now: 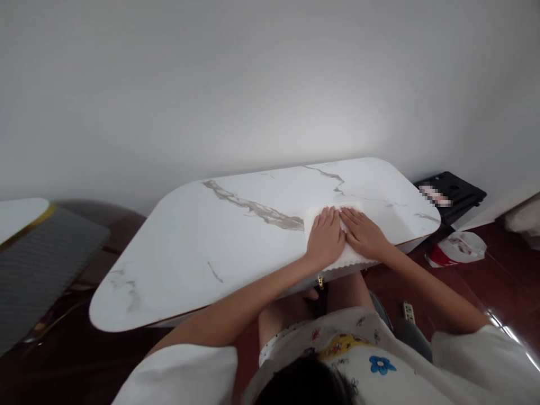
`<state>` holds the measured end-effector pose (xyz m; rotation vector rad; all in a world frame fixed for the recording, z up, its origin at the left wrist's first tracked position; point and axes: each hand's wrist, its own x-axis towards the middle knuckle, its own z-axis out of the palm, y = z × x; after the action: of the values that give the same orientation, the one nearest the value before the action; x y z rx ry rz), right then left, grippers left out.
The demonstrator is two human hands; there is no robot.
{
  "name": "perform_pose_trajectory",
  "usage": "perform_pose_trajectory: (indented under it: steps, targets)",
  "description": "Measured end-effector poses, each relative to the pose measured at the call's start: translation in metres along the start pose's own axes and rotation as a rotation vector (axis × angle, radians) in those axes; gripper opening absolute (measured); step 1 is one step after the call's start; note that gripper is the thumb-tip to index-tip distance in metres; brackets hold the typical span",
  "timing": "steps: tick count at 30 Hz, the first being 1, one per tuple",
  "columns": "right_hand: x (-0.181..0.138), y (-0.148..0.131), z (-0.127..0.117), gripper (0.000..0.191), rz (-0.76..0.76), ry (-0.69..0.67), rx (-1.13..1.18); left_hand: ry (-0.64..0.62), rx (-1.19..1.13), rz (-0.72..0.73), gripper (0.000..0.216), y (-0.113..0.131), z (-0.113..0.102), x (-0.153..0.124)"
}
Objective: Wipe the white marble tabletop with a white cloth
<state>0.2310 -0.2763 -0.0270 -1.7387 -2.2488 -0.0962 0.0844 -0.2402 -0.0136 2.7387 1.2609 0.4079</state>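
Observation:
A white cloth (353, 257) with a scalloped edge lies spread on the marble-patterned tabletop (189, 242), close to its front edge and right of the middle. My left hand (326, 235) rests flat on the cloth with its fingers stretched out. Beside it, my right hand (363, 229) also lies flat on the cloth, its fingertips almost meeting those of the left. Both palms face down, so part of the cloth is hidden under them. Just below the hands, a gold-coloured knob (320, 282) sticks out from the table's front.
Behind the table rises a plain pale wall (253, 84). At the right stand a black case-like object (458, 188) and a bag-lined bin (462, 247). A power strip (408, 311) lies on the dark red floor. To the left is another white top with gold trim (29, 225).

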Motion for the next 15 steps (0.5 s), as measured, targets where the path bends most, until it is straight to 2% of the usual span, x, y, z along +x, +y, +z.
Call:
perform_pose_trajectory:
  steps: [4,8,11,15]
  targets:
    - [-0.023,0.025,-0.009,0.056,0.007,0.007,-0.007,-0.003,-0.065,0.024,0.054,0.03,0.007,0.006]
    - [-0.021,0.062,-0.012,0.058,0.017,0.004,-0.032,0.034,-0.08,0.05,0.053,0.047,0.02,0.038]
    - [-0.001,0.087,-0.009,0.058,0.025,-0.017,-0.053,0.06,-0.075,0.05,0.053,0.047,0.027,0.067]
    - [0.047,0.112,-0.001,0.057,0.014,-0.06,-0.039,0.093,-0.068,0.004,0.052,0.028,0.031,0.106]
